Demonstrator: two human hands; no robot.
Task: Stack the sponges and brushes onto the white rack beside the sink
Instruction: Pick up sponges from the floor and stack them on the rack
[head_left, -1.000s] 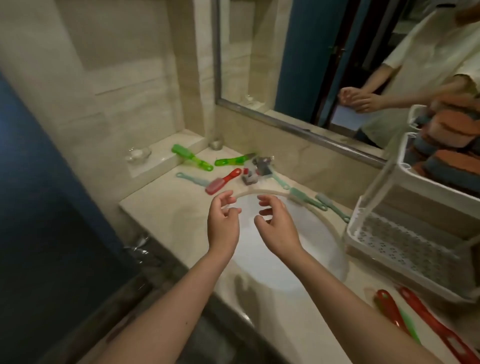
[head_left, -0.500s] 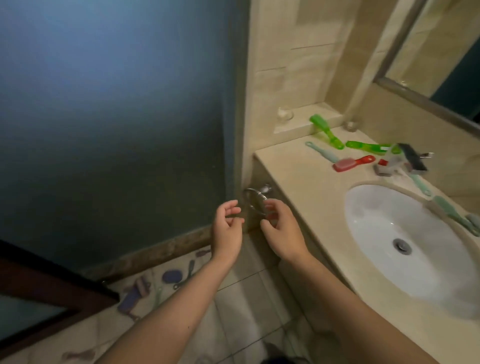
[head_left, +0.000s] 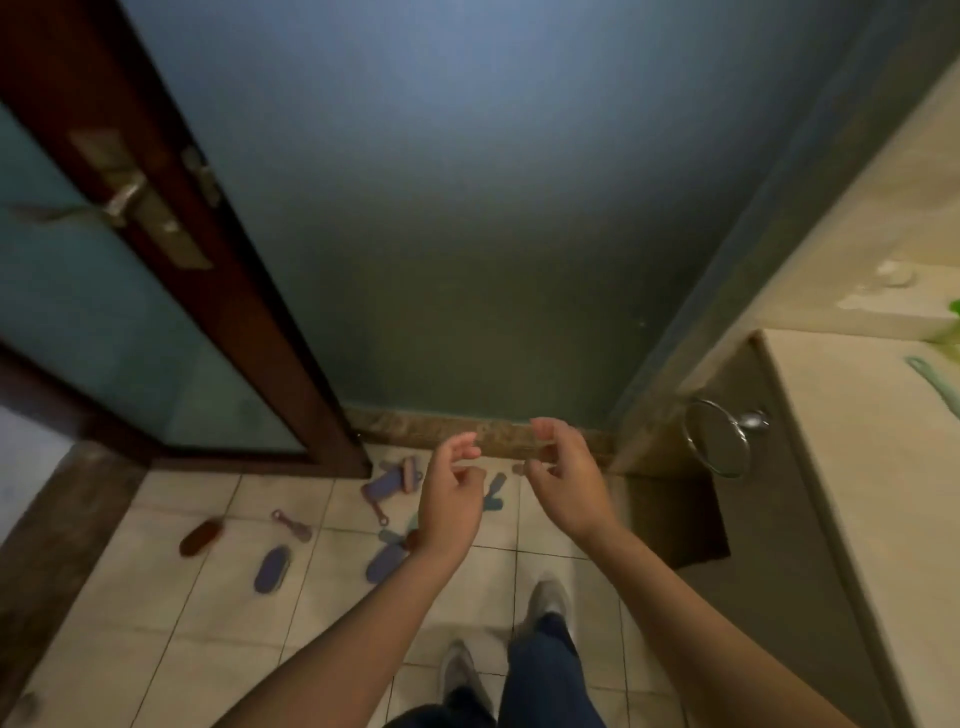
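Observation:
Several brushes lie scattered on the tiled floor: a purple brush (head_left: 395, 480) near the door frame, a red-brown brush (head_left: 201, 537), a small pink brush (head_left: 292, 525), a blue oval brush (head_left: 271, 568) and another blue brush (head_left: 386, 561) partly behind my wrist. My left hand (head_left: 451, 501) and my right hand (head_left: 566, 483) hover above them, both empty with fingers apart and loosely curled. A pale green brush (head_left: 935, 382) and a bright green one (head_left: 953, 325) show at the counter's right edge. The white rack is out of view.
A dark wooden door (head_left: 171, 249) with a metal handle stands at the left. The beige counter (head_left: 852, 467) runs along the right, with a chrome towel ring (head_left: 719, 436) on its side. A blue-green wall fills the back. My shoes (head_left: 545, 603) stand on the tiles.
My view has swung left and down from the sink and rack to the floor. Both hands stayed empty and held in front of me.

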